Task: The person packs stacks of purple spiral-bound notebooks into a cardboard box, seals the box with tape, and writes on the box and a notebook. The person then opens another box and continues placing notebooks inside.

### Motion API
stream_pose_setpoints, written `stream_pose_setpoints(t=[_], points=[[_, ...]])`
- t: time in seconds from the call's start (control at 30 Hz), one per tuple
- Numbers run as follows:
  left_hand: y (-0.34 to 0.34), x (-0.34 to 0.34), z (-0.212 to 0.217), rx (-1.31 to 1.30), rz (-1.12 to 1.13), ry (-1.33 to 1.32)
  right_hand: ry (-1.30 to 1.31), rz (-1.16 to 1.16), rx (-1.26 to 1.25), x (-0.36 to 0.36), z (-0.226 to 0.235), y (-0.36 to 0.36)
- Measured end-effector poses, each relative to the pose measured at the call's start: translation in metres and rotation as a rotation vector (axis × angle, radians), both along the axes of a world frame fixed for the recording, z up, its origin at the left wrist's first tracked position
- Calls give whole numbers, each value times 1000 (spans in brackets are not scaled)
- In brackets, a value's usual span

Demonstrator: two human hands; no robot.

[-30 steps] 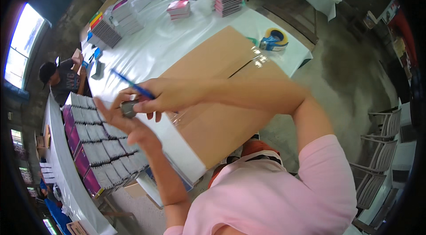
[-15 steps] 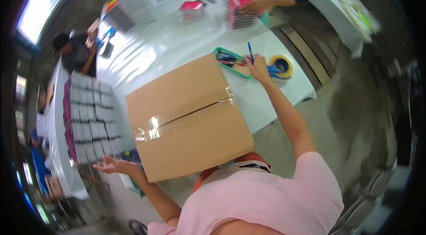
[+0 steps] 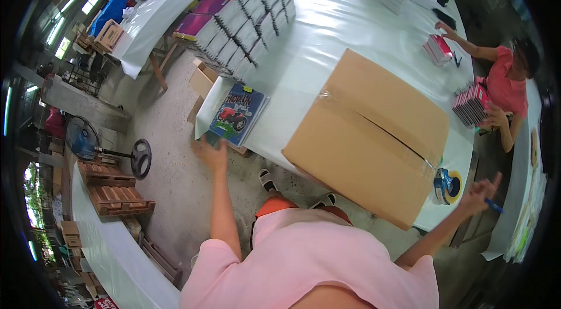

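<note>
A large taped cardboard box [image 3: 368, 134] lies on the white table [image 3: 327, 46] in front of me. My left hand [image 3: 211, 155] reaches out to the table's near left corner, fingers spread, at the lower edge of a blue picture book [image 3: 238, 115] that overhangs the corner. Whether it touches the book I cannot tell. My right hand [image 3: 479, 192] is raised past the box's right end and pinches a blue pen [image 3: 494, 207]. A blue and yellow tape dispenser [image 3: 447, 185] sits on the table between the box and that hand.
Rows of stacked books [image 3: 248, 20] fill the table's far left. A co-worker in a red shirt [image 3: 504, 84] handles pink book stacks [image 3: 470, 107] at the right. On the concrete floor to the left stand a fan [image 3: 87, 141] and wooden pallets [image 3: 114, 191].
My left hand has moved from below the box up to the blue book at the corner. My right hand has left the tape dispenser's spot with the pen. The view has swung round.
</note>
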State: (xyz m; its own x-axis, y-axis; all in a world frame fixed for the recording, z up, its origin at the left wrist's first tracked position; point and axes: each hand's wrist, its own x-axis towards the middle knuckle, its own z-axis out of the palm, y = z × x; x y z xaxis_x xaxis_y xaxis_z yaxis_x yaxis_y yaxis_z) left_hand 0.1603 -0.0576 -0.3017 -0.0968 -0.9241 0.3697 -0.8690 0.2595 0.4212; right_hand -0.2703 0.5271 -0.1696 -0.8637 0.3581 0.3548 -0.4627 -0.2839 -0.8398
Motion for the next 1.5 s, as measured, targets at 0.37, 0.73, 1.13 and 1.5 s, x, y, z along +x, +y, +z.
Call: stream_pose_setpoints(t=[0.37,0.73,1.13,1.5], points=[[-64,-74,-52,49,-816,-739,630,1372,-121,233,112,-303],[-90,-77,35,575,-1180,-77,-533,897,63,290,-35,-506],[-172,-9,81,490,-1163,317,-427,432,94,287,-106,-546],[-206,1,92,808,-964,-118,-421,493,332,300,-189,-603]])
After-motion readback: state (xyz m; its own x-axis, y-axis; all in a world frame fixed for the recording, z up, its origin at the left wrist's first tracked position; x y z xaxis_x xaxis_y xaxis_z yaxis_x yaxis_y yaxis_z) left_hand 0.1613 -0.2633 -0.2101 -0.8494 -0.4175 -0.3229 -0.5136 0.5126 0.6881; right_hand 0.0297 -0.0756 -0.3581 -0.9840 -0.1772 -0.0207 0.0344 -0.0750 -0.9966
